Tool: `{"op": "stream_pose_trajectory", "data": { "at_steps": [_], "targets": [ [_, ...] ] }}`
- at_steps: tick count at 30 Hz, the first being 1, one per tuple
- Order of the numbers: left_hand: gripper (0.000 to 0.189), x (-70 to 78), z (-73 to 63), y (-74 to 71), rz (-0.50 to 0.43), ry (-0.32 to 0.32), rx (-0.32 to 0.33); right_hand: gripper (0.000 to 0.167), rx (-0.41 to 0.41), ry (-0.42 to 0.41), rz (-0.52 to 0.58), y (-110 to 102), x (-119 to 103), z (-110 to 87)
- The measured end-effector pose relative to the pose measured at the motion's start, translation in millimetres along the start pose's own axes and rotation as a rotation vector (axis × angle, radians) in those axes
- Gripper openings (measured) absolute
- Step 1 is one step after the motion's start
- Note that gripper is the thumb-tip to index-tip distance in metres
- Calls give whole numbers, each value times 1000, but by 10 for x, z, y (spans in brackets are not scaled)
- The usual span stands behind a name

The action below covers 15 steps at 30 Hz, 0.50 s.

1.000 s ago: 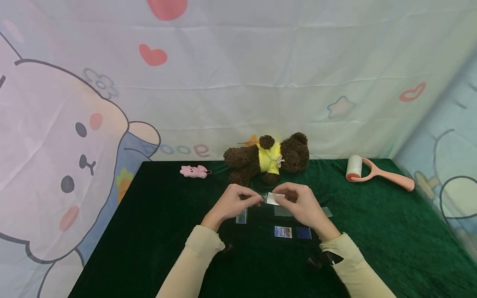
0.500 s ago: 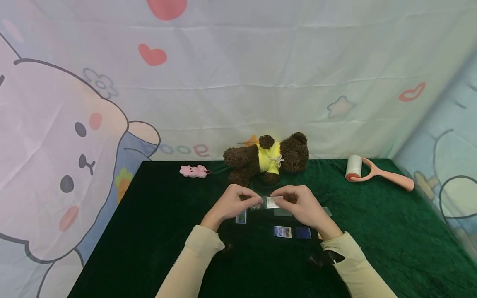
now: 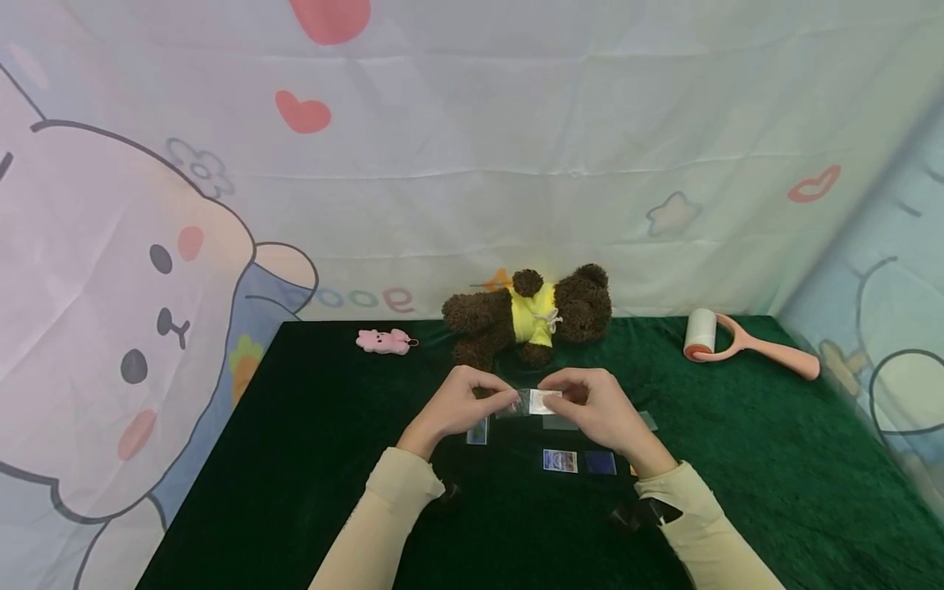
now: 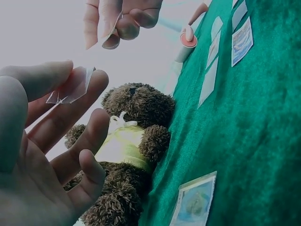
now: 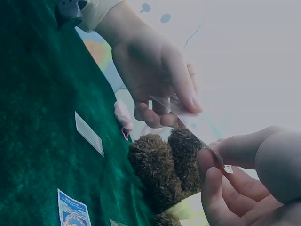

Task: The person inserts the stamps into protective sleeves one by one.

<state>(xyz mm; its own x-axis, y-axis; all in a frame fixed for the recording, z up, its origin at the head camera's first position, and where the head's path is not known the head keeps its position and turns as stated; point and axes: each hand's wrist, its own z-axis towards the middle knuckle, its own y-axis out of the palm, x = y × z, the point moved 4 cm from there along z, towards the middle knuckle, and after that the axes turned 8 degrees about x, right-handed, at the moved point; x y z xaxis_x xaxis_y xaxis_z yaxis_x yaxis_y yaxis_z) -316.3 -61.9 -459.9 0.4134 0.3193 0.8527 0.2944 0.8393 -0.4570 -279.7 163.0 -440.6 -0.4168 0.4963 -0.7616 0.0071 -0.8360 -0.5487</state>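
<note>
Between thumb and fingertips, my left hand [image 3: 466, 406] pinches a small clear plastic sleeve [image 4: 77, 87]. My right hand [image 3: 596, 406] pinches a stamp [image 3: 542, 401], its white back turned toward the head view. Stamp and sleeve overlap edge to edge between the two hands, above the cloth; my right fingers hide part of the stamp. Below the hands lie a colourful stamp [image 3: 560, 460], a dark blue one [image 3: 601, 463] and, by the left hand, another stamp [image 3: 478, 431]. A clear strip [image 3: 559, 421] shows behind the right hand.
A brown teddy bear [image 3: 583, 305] in a yellow top lies just behind the hands. A pink plush charm [image 3: 385, 341] is at back left, a lint roller [image 3: 752, 344] at back right. Dark green cloth [image 3: 295, 459] covers the table up to a printed curtain [image 3: 457, 221].
The stamp has dipped slightly, and more of the clear sleeve now shows flat between the hands. Both hands keep their pinch in nearly the same place.
</note>
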Motion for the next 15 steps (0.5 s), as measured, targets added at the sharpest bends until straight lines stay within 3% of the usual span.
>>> {"op": "stream_pose_trajectory", "data": {
  "at_steps": [15],
  "targets": [
    [16, 0, 0, 21, 2, 18, -12, 14, -2, -26, 20, 13, -26, -2]
  ]
}}
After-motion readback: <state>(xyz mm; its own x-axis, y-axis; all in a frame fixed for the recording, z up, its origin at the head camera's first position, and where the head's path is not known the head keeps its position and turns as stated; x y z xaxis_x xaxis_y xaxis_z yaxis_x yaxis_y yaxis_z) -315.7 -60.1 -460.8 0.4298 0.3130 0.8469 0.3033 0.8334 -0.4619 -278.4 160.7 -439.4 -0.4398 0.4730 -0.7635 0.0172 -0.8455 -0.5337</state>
